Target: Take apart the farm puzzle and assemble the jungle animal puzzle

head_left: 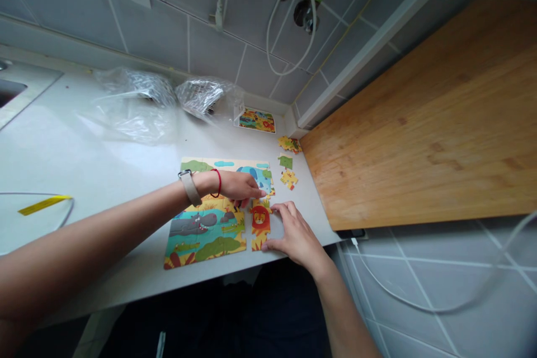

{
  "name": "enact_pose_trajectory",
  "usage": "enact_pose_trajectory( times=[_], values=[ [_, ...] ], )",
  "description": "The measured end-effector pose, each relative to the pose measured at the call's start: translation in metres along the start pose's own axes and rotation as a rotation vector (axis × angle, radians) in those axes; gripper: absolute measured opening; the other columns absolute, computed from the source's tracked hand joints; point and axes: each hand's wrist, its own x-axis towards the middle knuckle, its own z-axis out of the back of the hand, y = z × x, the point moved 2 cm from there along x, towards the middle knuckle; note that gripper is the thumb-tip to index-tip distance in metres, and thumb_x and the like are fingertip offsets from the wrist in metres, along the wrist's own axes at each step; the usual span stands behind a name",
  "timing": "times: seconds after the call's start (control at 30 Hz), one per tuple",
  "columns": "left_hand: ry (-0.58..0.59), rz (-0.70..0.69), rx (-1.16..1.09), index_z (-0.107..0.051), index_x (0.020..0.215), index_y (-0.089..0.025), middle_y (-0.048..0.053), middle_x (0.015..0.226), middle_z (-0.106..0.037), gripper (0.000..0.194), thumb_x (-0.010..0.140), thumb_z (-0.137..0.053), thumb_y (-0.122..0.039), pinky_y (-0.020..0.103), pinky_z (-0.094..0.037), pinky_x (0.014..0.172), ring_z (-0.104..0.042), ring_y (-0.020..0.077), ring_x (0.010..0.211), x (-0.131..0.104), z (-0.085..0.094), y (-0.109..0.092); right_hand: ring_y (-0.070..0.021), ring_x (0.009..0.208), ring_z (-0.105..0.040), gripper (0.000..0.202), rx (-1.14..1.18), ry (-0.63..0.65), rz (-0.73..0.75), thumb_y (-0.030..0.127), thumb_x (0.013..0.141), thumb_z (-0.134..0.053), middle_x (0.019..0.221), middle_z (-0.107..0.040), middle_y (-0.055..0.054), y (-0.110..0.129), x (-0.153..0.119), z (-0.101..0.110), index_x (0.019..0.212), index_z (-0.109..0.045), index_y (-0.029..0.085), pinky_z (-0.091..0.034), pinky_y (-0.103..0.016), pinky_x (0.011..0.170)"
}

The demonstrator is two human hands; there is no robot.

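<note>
A colourful animal jigsaw (205, 229) lies flat on the white counter, partly covered by my left forearm. My left hand (239, 185) reaches over its upper right part, with the fingertips down near the blue elephant section (263, 179); what they press or pinch is hidden. A joined strip with a red lion (260, 217) lies to the right of the hippo part, with a narrow gap between them. My right hand (296, 233) is spread around the strip's right side, thumb at its lower edge and index finger near its top.
Loose pieces (288, 179) lie right of the jigsaw, below a small picture card (257, 121). Crumpled clear plastic bags (138, 103) rest near the wall. A wooden board (419, 123) borders the counter's right side. A yellow-tagged cable (44, 205) is at left.
</note>
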Motion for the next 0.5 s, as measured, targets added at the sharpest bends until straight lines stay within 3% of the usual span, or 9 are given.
enact_pose_trajectory(
  times=[0.17,0.5],
  values=[
    [-0.048,-0.058,-0.020,-0.058,0.070,-0.020,0.004,0.068,-0.069,0.042,0.095,-0.050,-0.053,0.028,-0.047,0.060,-0.061,0.0167,0.060,0.010,-0.009,0.002,-0.0299,0.127,-0.058,0.083,0.028,-0.046,-0.021,0.041,0.065,-0.095,0.131,-0.055,-0.006,-0.013,-0.004,0.000,0.137,-0.054,0.031,-0.049,-0.042,0.105],
    [-0.185,-0.071,0.230,-0.069,0.079,-0.020,0.002,0.073,-0.075,0.037,0.101,-0.042,-0.033,0.026,-0.040,0.060,-0.061,0.0143,0.060,0.014,-0.017,-0.002,-0.0300,0.124,-0.059,0.082,-0.032,-0.019,-0.016,0.040,0.070,-0.092,0.127,-0.056,-0.007,-0.026,0.000,0.012,0.143,-0.056,0.030,-0.049,-0.043,0.105]
  ],
)
